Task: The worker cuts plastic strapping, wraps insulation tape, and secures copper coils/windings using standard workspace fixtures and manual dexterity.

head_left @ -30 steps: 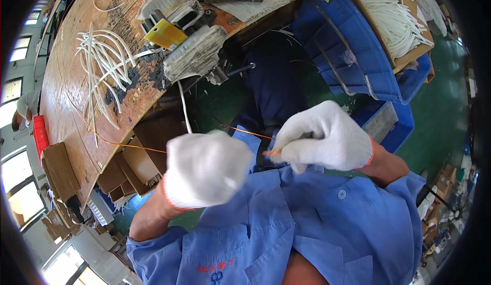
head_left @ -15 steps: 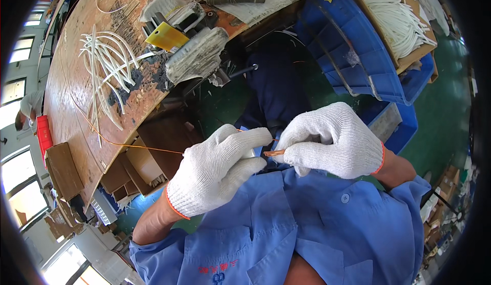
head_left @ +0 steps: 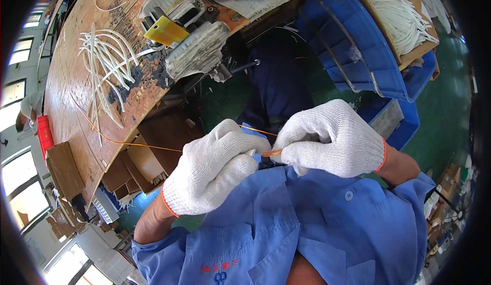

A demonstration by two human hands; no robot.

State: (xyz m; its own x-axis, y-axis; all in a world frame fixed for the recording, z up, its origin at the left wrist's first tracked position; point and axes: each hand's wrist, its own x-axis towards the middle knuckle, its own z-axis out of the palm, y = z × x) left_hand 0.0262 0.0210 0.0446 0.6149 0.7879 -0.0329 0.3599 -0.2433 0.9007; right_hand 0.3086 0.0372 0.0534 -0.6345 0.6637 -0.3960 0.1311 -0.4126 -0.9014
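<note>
The white-knit-gloved right hand (head_left: 331, 141) pinches a gathered copper-coloured wire end (head_left: 271, 153); the matching left hand (head_left: 212, 160) pinches a small white tip (head_left: 250, 152), probably tubing, just beside it, seemingly not yet joined; slim white tubes (head_left: 93, 62) lie loose near the edge of the brown wooden table (head_left: 59, 112).

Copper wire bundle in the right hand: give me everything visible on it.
The copper wire bundle is short, thin and orange-brown, with a metallic look; it seems made of several strands lying side by side. It is pinched between the thumb and fingers of the gloved right hand, roughly level in the picture, its free end pointing left toward a white piece in the gloved left hand. A small gap appears between them. The glove hides the rest of it.
</note>
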